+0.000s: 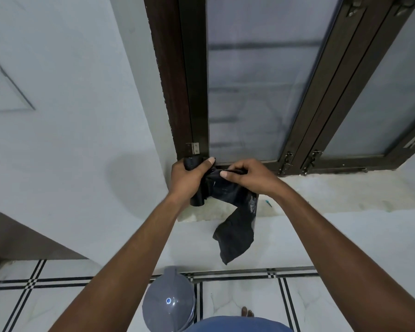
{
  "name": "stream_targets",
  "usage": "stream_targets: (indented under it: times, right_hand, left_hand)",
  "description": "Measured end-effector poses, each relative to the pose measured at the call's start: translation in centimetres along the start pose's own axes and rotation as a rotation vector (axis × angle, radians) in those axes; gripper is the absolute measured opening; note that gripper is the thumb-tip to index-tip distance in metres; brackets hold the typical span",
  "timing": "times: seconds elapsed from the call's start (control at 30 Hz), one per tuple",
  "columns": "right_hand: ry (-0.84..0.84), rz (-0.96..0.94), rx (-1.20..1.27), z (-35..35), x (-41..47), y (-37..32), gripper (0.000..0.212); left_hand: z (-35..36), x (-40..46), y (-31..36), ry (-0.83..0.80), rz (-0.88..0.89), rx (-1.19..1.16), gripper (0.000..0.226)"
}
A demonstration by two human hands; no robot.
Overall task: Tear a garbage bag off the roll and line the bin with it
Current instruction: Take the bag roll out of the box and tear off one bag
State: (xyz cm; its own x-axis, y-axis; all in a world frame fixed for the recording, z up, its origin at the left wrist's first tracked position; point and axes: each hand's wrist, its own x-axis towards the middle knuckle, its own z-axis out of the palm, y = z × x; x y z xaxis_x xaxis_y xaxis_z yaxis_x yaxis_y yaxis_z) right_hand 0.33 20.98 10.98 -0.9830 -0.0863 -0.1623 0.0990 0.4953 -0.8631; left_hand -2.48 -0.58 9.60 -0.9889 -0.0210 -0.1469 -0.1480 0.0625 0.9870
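Note:
My left hand [188, 179] grips a black roll of garbage bags [198, 198], held upright in front of the window sill. My right hand [247, 176] pinches the top edge of the black bag [235, 238] that trails off the roll. The bag hangs down to the right below my hands, crumpled and folded. Whether it is still joined to the roll is hidden by my fingers. The grey bin [169, 300] with its domed lid stands on the tiled floor below my left forearm.
A stone window sill [333, 195] runs behind my hands, with a small blue-green item [268, 203] lying on it. Dark-framed frosted window panes [261, 92] rise above. A white wall is at left. My bare toes [247, 312] show on the floor near the bin.

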Motion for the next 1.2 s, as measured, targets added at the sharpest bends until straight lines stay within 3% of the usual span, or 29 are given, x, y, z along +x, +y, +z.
stream_targets:
  times: [0.17, 0.3, 0.6, 0.97, 1.07, 1.2]
  right_hand:
    - [0.072, -0.030, 0.104, -0.2, 0.3, 0.5, 0.019]
    - [0.074, -0.024, 0.219, -0.2, 0.3, 1.0, 0.020]
    - [0.332, 0.018, 0.349, 1.5, 0.6, 2.1, 0.012]
    - [0.449, 0.079, 0.354, 3.3, 0.4, 1.9, 0.017]
    - [0.396, 0.104, 0.374, 3.4, 0.1, 1.3, 0.020]
    - [0.101, 0.203, 0.511, 2.9, -1.0, 0.8, 0.037]
  left_hand:
    - [-0.3, -0.1, -0.2, -0.217, -0.056, -0.088, 0.041]
    - [-0.4, 0.2, -0.1, -0.285, -0.067, -0.072, 0.037]
    - [1.3, 0.0, 0.0, -0.141, -0.033, -0.136, 0.030]
    - [2.3, -0.5, -1.7, -0.039, -0.024, -0.135, 0.023]
    - [1.7, -0.2, -1.7, -0.060, -0.049, -0.171, 0.023]
    - [0.2, 0.5, -1.8, -0.098, -0.063, -0.157, 0.027]
